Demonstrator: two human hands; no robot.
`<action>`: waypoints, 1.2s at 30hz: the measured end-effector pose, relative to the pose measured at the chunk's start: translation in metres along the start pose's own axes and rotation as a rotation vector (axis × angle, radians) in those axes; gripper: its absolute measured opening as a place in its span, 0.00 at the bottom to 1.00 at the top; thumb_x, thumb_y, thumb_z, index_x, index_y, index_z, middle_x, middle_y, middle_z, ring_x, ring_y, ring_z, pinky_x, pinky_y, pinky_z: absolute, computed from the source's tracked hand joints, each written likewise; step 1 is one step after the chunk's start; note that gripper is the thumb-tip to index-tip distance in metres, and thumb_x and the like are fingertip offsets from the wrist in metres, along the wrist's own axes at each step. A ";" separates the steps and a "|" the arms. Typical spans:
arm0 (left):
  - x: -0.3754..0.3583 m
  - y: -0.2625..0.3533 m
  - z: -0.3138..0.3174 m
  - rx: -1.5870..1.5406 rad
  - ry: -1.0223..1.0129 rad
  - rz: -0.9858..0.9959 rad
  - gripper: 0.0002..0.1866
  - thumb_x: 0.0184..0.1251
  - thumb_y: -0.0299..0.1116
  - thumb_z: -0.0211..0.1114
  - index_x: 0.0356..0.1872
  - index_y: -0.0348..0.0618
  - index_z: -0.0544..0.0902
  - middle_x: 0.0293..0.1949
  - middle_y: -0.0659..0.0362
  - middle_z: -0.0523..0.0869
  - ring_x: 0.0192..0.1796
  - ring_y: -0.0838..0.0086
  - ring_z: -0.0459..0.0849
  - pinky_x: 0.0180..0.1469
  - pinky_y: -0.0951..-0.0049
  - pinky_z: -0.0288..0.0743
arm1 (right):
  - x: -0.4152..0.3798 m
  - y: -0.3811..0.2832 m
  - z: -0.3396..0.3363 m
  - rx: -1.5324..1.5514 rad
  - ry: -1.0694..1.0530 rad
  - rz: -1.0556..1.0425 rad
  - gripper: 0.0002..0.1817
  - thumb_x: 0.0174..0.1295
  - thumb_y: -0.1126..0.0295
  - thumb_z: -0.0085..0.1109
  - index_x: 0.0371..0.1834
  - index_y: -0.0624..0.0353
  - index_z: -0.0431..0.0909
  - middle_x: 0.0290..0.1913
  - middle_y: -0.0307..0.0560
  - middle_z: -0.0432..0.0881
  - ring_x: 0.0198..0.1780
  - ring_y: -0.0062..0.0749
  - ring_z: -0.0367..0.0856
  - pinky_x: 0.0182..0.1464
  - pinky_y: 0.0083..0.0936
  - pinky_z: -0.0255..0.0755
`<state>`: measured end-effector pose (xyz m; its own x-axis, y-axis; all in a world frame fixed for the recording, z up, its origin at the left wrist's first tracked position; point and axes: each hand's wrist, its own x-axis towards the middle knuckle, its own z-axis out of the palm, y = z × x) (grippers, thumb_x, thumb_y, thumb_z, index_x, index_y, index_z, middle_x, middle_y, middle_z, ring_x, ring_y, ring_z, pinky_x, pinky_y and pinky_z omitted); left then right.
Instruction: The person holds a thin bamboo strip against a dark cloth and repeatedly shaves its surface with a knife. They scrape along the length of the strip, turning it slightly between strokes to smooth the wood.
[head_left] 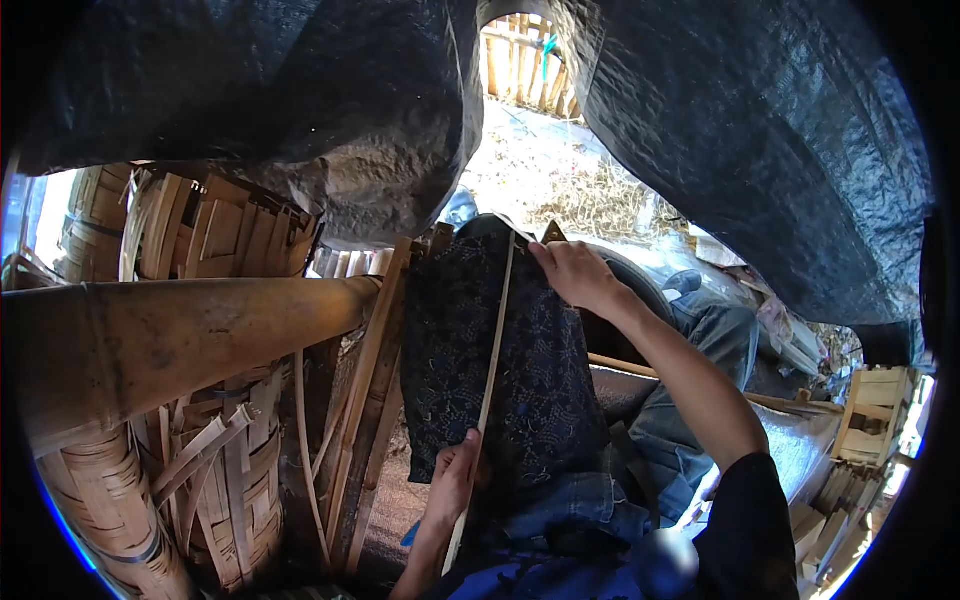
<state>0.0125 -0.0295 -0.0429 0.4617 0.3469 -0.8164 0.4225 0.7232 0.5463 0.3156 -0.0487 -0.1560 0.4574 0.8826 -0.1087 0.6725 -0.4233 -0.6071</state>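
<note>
A long, thin bamboo strip (496, 350) runs up the middle of the head view, over a dark patterned cloth (545, 400) draped on my lap. My left hand (458, 475) is closed around the lower part of the strip, thumb on top. At the strip's far end, my right hand (578, 275) is bent with its fingers closed by the cloth's upper edge. A small brown pointed piece (553, 233) sticks up beside its knuckles. What the right fingers grip is hidden under the hand.
A thick bamboo pole (200, 325) comes in from the left, above woven bamboo baskets (115, 500). Split bamboo slats (230, 235) are bundled behind it. Black plastic sheeting (760, 130) hangs overhead. At right lies a small wooden crate (872, 415).
</note>
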 end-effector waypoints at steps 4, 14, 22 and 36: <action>0.000 -0.003 -0.001 -0.057 -0.015 -0.022 0.28 0.75 0.47 0.50 0.11 0.50 0.65 0.13 0.70 0.62 0.17 0.84 0.58 0.22 0.78 0.51 | -0.025 -0.023 -0.024 0.286 0.069 0.194 0.26 0.75 0.55 0.35 0.20 0.58 0.68 0.08 0.38 0.61 0.08 0.24 0.61 0.11 0.27 0.57; 0.003 -0.012 -0.007 -0.176 -0.043 -0.026 0.27 0.74 0.49 0.50 0.13 0.50 0.66 0.13 0.68 0.63 0.16 0.83 0.59 0.21 0.78 0.52 | -0.042 0.028 -0.009 0.229 0.014 0.595 0.30 0.74 0.48 0.31 0.29 0.65 0.71 0.25 0.62 0.76 0.32 0.53 0.79 0.37 0.45 0.69; 0.005 -0.013 -0.005 -0.216 -0.005 -0.026 0.27 0.73 0.48 0.52 0.12 0.50 0.65 0.12 0.68 0.63 0.16 0.82 0.60 0.20 0.77 0.52 | -0.055 -0.012 -0.014 0.358 -0.156 0.413 0.29 0.74 0.49 0.29 0.32 0.65 0.69 0.27 0.57 0.75 0.30 0.45 0.75 0.36 0.40 0.65; 0.005 -0.010 -0.007 -0.208 -0.059 0.023 0.26 0.74 0.49 0.50 0.13 0.52 0.63 0.11 0.67 0.59 0.13 0.79 0.58 0.17 0.75 0.51 | -0.073 -0.001 0.003 0.303 0.285 0.388 0.22 0.73 0.57 0.39 0.34 0.66 0.73 0.24 0.68 0.76 0.30 0.67 0.76 0.29 0.48 0.65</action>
<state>0.0052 -0.0315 -0.0537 0.5169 0.3339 -0.7883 0.2443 0.8250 0.5097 0.2804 -0.1119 -0.1500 0.8048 0.5665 -0.1773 0.2462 -0.5904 -0.7686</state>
